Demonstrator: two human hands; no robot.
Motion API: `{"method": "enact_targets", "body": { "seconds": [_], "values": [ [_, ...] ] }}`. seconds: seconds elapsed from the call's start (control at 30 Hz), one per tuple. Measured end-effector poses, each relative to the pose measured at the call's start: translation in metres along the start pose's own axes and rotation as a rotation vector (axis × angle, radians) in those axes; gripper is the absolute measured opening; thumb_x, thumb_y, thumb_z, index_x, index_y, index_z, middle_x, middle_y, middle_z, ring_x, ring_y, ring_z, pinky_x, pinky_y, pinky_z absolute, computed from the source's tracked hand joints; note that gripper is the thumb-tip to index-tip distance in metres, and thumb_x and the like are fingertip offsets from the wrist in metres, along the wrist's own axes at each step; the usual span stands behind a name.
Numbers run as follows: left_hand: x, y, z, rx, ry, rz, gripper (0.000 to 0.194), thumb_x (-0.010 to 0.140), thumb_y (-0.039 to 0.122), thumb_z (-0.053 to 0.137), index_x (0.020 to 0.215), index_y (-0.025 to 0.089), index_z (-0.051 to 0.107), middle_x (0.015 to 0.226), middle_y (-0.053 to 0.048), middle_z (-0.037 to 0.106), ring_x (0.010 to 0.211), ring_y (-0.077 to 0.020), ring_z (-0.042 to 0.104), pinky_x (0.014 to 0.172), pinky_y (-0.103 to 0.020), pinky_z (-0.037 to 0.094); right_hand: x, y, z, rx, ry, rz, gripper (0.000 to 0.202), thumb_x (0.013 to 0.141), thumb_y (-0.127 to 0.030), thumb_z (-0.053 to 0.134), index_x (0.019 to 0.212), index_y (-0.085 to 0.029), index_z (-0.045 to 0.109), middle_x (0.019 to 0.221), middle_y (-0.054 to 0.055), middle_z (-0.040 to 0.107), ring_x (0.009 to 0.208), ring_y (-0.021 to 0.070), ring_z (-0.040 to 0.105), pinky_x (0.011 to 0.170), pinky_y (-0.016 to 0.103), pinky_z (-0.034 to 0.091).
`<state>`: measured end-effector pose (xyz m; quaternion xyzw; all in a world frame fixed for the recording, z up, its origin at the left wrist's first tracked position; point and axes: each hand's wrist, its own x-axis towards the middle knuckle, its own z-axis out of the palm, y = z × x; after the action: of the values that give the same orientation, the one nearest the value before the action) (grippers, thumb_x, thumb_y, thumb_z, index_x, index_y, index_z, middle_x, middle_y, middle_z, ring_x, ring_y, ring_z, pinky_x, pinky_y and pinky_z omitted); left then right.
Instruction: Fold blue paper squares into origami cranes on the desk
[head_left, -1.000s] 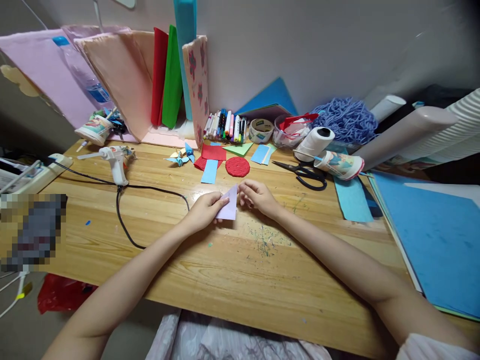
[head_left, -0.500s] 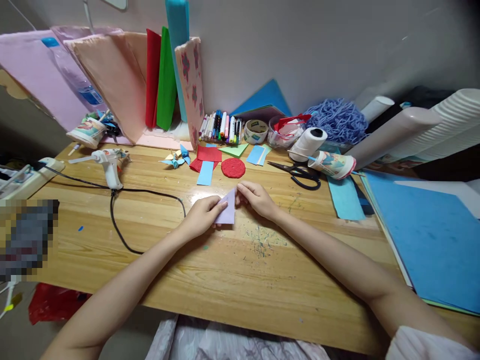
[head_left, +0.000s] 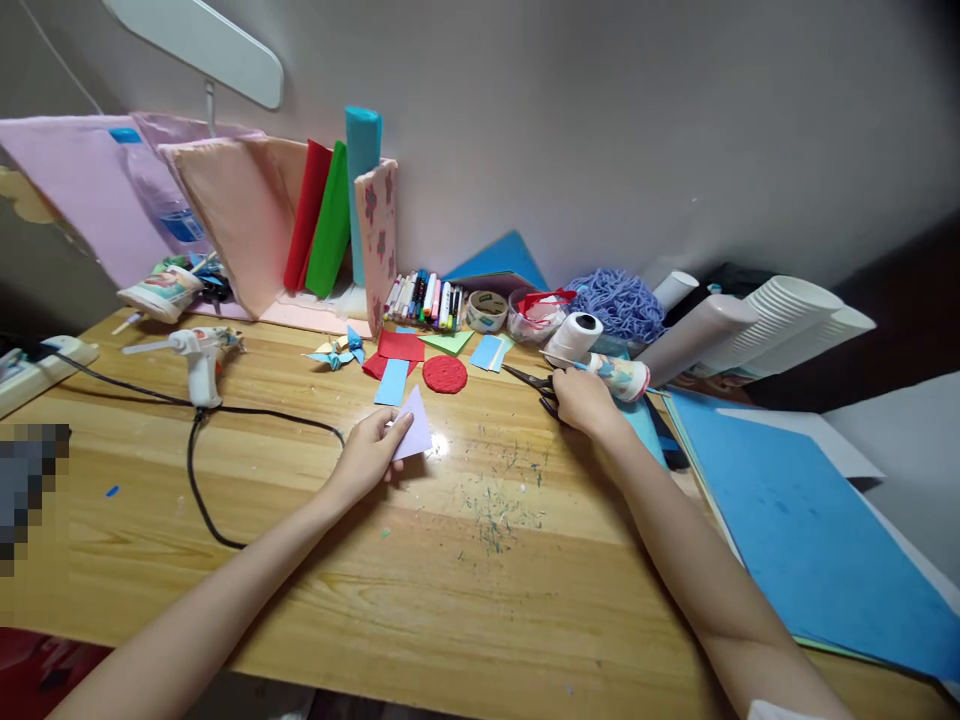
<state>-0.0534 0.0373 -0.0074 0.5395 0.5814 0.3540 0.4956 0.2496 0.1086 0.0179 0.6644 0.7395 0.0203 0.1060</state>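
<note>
A: Pinching the paper (head_left: 413, 435) — that's the left hand (head_left: 369, 458), thumb and fingers closed on the near-left edge of a pale lilac folded triangle. It sits mid-table (head_left: 480, 560), its far tip up toward the red disc (head_left: 445, 374) and the blue strip (head_left: 391, 382), touching neither.

B: Right hand (head_left: 581, 402)?

A: Out at the scissors (head_left: 534, 384), well apart from the paper. Fingers are curled over the handle end, covering the loops. Only the dark blades show, pointing left. Whether the fingers are through the loops or just resting on top, I cannot tell.

B: How would you rate the paper for handling?

A: Light and thin, by the look. Soft enough to bend, but the fold gives it some stiffness along the creased edge. Judging from that, an edge pinch near the fold is the safest hold; a pinch at the tip would likely let it droop or crumple. Not slippery. It would tear or crease before it broke.

B: And the scissors?

A: Rigid, heavier, probably metal blades with dark handles. Take them by the loops, blades kept away from the other hand.

B: Anything crowding them?

A: A printed cup (head_left: 622, 375) lies on its side just beyond the right hand, with a white roll (head_left: 574, 338) behind it. A glue gun (head_left: 196, 352) stands far left, its cord trailing toward the left forearm.
</note>
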Motion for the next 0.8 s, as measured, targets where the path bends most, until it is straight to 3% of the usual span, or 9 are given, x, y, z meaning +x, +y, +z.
{"method": "enact_targets", "body": {
  "seconds": [0.17, 0.27, 0.3, 0.33, 0.4, 0.5, 0.57, 0.67, 0.8],
  "values": [
    [0.003, -0.002, -0.003, -0.038, 0.052, 0.04, 0.034, 0.079, 0.05, 0.054, 0.082, 0.016, 0.052, 0.05, 0.004, 0.054, 0.036, -0.008, 0.046, 0.035, -0.016, 0.033, 0.003, -0.018, -0.009, 0.157, 0.095, -0.106, 0.021, 0.078, -0.029, 0.051, 0.091, -0.013, 0.052, 0.094, 0.013, 0.059, 0.081, 0.0223, 0.057, 0.062, 0.029, 0.037],
    [0.003, 0.0, -0.004, -0.094, 0.077, 0.078, 0.033, 0.074, 0.045, 0.063, 0.083, 0.015, 0.053, 0.058, 0.003, 0.057, 0.044, -0.0079, 0.05, 0.04, -0.016, 0.037, -0.002, -0.037, -0.017, 0.543, 0.251, -0.087, 0.02, 0.077, -0.036, 0.053, 0.081, -0.017, 0.048, 0.083, 0.009, 0.056, 0.075, 0.0195, 0.053, 0.062, 0.03, 0.038],
    [0.003, 0.001, -0.005, -0.109, 0.078, 0.08, 0.033, 0.073, 0.044, 0.064, 0.082, 0.014, 0.054, 0.058, 0.003, 0.057, 0.045, -0.0077, 0.05, 0.042, -0.016, 0.037, -0.005, -0.046, -0.019, 0.735, 0.239, -0.085, 0.024, 0.077, -0.041, 0.053, 0.079, -0.018, 0.046, 0.079, 0.006, 0.055, 0.07, 0.0175, 0.052, 0.061, 0.029, 0.038],
    [0.003, 0.002, -0.005, -0.122, 0.078, 0.076, 0.033, 0.072, 0.044, 0.065, 0.08, 0.014, 0.055, 0.058, 0.003, 0.056, 0.046, -0.0074, 0.049, 0.042, -0.017, 0.037, -0.009, -0.056, -0.02, 0.965, 0.132, -0.108, 0.031, 0.078, -0.048, 0.053, 0.077, -0.019, 0.046, 0.075, 0.004, 0.054, 0.064, 0.015, 0.051, 0.057, 0.028, 0.039],
    [0.004, 0.004, -0.007, -0.154, 0.084, 0.057, 0.035, 0.072, 0.045, 0.065, 0.077, 0.012, 0.057, 0.057, 0.003, 0.056, 0.045, -0.0071, 0.048, 0.044, -0.017, 0.037, -0.02, -0.078, -0.018, 1.433, -0.286, -0.184, 0.046, 0.078, -0.065, 0.044, 0.08, -0.019, 0.045, 0.067, 0.0, 0.05, 0.052, 0.0121, 0.05, 0.049, 0.027, 0.042],
    [0.004, 0.009, -0.01, -0.246, 0.072, 0.022, 0.038, 0.069, 0.048, 0.066, 0.075, 0.011, 0.057, 0.057, 0.001, 0.057, 0.045, -0.0079, 0.051, 0.046, -0.019, 0.039, -0.038, -0.107, -0.01, 1.826, -0.699, -0.255, 0.057, 0.075, -0.072, 0.044, 0.084, -0.017, 0.05, 0.069, 0.0, 0.054, 0.053, 0.0103, 0.056, 0.056, 0.029, 0.05],
    [0.003, 0.013, -0.013, -0.314, 0.051, -0.005, 0.039, 0.068, 0.049, 0.067, 0.075, 0.012, 0.056, 0.057, 0.001, 0.058, 0.045, -0.0087, 0.052, 0.046, -0.019, 0.04, -0.048, -0.12, -0.003, 1.911, -0.812, -0.283, 0.055, 0.075, -0.069, 0.049, 0.087, -0.015, 0.052, 0.071, 0.001, 0.057, 0.056, 0.01, 0.059, 0.06, 0.028, 0.053],
    [-0.002, 0.02, -0.016, -0.373, 0.052, 0.025, 0.036, 0.069, 0.047, 0.067, 0.072, 0.013, 0.055, 0.058, 0.001, 0.059, 0.048, -0.0092, 0.054, 0.049, -0.02, 0.042, -0.055, -0.129, 0.006, 1.937, -0.864, -0.315, 0.057, 0.075, -0.07, 0.048, 0.09, -0.015, 0.053, 0.072, 0.001, 0.058, 0.06, 0.0114, 0.062, 0.062, 0.028, 0.053],
    [-0.009, 0.028, -0.016, -0.4, 0.052, 0.083, 0.031, 0.074, 0.042, 0.064, 0.069, 0.013, 0.056, 0.056, 0.002, 0.058, 0.049, -0.0079, 0.053, 0.054, -0.019, 0.043, -0.06, -0.132, 0.011, 1.893, -0.883, -0.409, 0.072, 0.072, -0.08, 0.032, 0.093, -0.015, 0.054, 0.079, 0.003, 0.059, 0.061, 0.0111, 0.062, 0.061, 0.026, 0.051]
  ]
}}
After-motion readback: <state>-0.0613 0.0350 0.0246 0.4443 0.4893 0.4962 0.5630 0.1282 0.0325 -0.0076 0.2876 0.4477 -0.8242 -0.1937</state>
